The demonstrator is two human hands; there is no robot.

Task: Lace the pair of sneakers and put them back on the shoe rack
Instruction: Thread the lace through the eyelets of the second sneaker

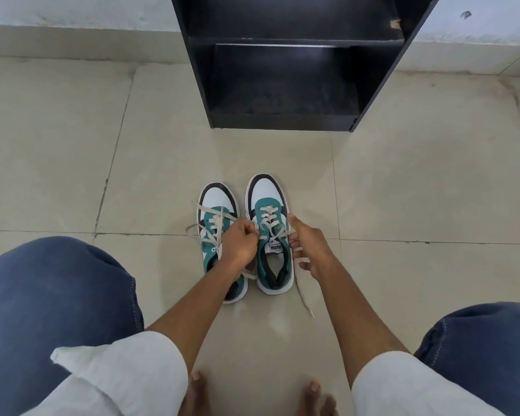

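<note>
Sneakers: two teal, white and black low-top sneakers are set side by side on the beige tiled floor at the centre of the frame, toes pointed toward the top of the frame and heels toward the person.
Sneaker under work: the right-hand sneaker is flanked by both hands; its cream flat lace is crossed through the lower eyelets only.
Other sneaker: the left-hand sneaker is partly covered by the left forearm; its cream lace is threaded but hangs slack, with loops spilling to the left.
Left hand: the left hand is clenched at the inner side of the right-hand sneaker, apparently pinching one lace strand.
Right hand: the right hand is closed loosely on the other strand at the outer side, the free end trailing down onto the floor.
Key relation: the sneaker's long axis runs away from the person, directly between the hands, so each strand is reached by the hand on its own side; neither is judged clearly nearer.
Rack: the black wooden shoe rack stands at the top centre of the frame, straight beyond the toes, its shelves bare.
Writing: "PUMA" is read on the white tongue label, upside down in this view.
Progress: lacing is judged unfinished.
</note>
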